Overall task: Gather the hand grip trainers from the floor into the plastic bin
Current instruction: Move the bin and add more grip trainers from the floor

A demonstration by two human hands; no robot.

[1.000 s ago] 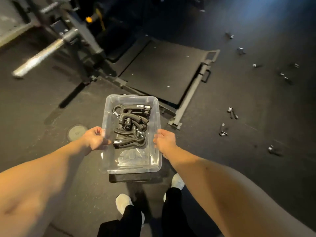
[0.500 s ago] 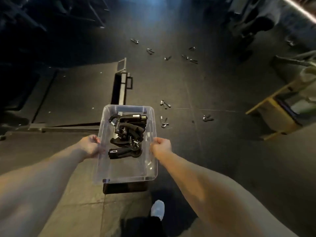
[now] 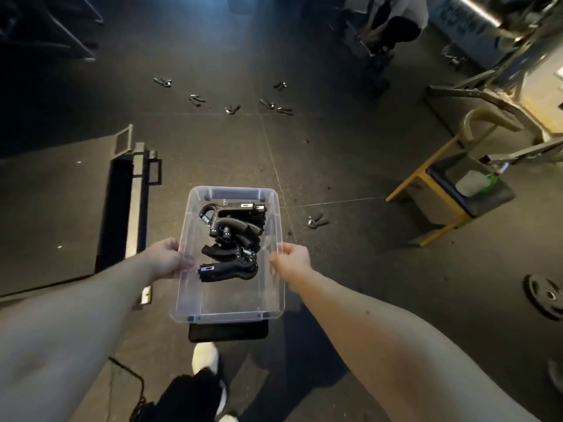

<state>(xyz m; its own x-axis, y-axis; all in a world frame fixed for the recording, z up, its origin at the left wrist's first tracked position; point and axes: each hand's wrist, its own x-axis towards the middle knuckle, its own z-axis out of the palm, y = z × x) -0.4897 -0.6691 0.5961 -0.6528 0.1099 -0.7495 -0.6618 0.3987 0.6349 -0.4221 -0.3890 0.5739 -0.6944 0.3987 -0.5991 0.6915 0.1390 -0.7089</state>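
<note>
I carry a clear plastic bin (image 3: 195, 300) in front of me above the dark floor. My left hand (image 3: 166, 258) grips its left rim and my right hand (image 3: 291, 260) grips its right rim. Several black hand grip trainers (image 3: 233, 239) with steel springs lie piled in the bin's far half. One trainer (image 3: 316, 222) lies on the floor just right of the bin. Several more trainers (image 3: 233, 109) are scattered in a loose row farther ahead.
A black lifting platform with a metal frame (image 3: 134, 208) lies on the left. A yellow-framed padded bench (image 3: 457, 193) stands at the right, machine frames behind it. A weight plate (image 3: 545, 295) lies at the right edge. My white shoe (image 3: 205, 357) is below the bin.
I have turned right and stepped forward with the bin held in both hands. The near floor trainers have drawn closer and the bench has come into fuller view.
</note>
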